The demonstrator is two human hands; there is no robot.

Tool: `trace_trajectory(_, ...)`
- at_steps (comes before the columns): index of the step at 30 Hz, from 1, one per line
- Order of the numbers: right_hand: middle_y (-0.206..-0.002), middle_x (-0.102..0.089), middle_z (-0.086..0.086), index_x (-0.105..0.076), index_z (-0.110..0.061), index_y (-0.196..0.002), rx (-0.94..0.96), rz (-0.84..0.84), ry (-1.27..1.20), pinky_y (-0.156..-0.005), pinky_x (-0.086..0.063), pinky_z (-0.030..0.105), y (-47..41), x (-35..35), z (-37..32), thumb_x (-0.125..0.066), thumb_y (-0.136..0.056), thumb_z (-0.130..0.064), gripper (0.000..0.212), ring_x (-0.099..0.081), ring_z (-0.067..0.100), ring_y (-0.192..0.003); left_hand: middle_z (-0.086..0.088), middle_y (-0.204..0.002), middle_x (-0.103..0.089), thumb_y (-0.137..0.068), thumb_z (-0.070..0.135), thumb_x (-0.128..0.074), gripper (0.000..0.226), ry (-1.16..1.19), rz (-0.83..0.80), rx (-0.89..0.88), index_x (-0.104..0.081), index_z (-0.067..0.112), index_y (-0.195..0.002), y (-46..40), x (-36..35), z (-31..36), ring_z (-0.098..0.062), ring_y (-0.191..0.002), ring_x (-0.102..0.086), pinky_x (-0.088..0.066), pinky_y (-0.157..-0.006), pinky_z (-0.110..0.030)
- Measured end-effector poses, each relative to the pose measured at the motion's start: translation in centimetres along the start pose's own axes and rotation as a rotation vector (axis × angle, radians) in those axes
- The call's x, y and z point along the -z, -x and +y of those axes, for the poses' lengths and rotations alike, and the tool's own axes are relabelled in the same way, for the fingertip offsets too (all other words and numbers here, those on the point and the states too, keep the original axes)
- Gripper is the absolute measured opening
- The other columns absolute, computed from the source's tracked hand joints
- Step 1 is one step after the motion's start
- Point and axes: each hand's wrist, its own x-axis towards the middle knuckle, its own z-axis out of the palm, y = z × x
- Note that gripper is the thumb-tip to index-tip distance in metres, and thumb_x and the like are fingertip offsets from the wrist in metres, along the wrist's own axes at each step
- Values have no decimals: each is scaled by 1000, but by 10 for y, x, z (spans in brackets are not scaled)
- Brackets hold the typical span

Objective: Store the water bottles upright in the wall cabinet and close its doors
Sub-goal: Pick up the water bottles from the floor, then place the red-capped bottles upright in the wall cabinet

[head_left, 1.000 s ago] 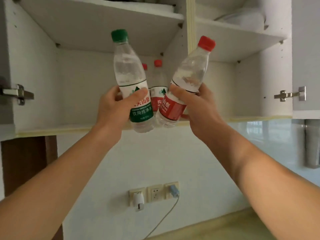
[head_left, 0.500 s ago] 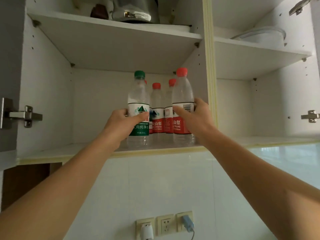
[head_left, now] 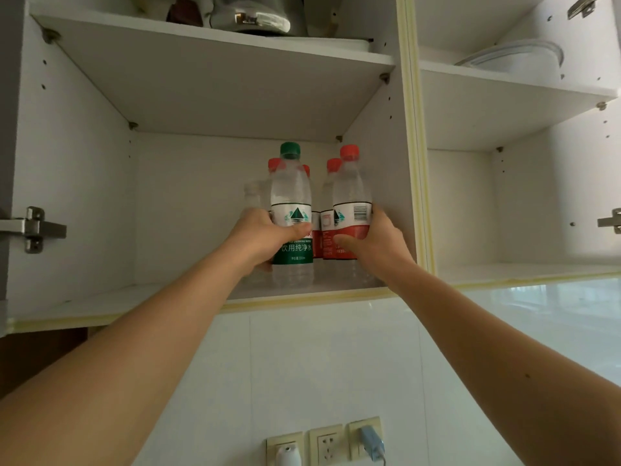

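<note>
Nearest the camera, three wall sockets (head_left: 327, 445) sit low on the tiled wall, two of them with plugs inserted. Above them, both forearms reach up into the left compartment of the open wall cabinet (head_left: 415, 163). The left hand (head_left: 265, 237) grips the green-capped bottle (head_left: 291, 210) at its label, thumb across the front and fingers wrapped behind. The right hand (head_left: 376, 240) grips the red-capped bottle (head_left: 351, 203) at its label, thumb on the front, fingers round the right side. Both bottles stand upright on the bottom shelf (head_left: 100, 304), near its front edge and toward its right end, the red-capped one close beside the centre divider. The two bottles are just beside each other. Behind them, more red-capped bottles (head_left: 331, 183) stand upright toward the back of the same shelf; their exact number cannot be determined. A metal hinge (head_left: 33, 228) is fixed at the left cabinet wall. On the upper shelf, a shiny metal vessel (head_left: 255, 18) sits above the left compartment and a white container (head_left: 517, 58) above the right compartment.
</note>
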Motion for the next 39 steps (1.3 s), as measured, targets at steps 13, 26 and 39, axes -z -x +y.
trace_trajectory(13, -126, -64, 6, -48, -16, -132, -4, 12, 55, -93, -57, 42, 0, -10, 14, -79, -87, -28, 56, -65, 26, -110, -9, -110, -74, -79, 47, -82, 51, -29, 21, 37, -69, 13, -115, -12, -24, 5, -28, -100, -71, -58, -92, -48)
trace_trajectory(26, -127, -55, 7, -46, -15, -137, 82, 8, 242, -86, -47, 34, 30, 3, 6, -65, -95, -37, 51, -54, 21, -105, 7, -75, -61, -81, 42, -83, 30, -237, 217, -30, -59, 24, -79, 28, -20, 12, -3, -62, -53, -38, -51, -19)
trace_trajectory(39, -74, -66, 3, -60, -17, -84, 155, -76, 210, -64, -48, 38, 209, 132, 74, -47, -100, -29, 24, -59, 21, -69, -5, -80, -71, -98, 37, -64, 30, 100, 69, -127, -68, 7, -96, 206, -111, 44, -16, -71, -69, -64, -69, -39)
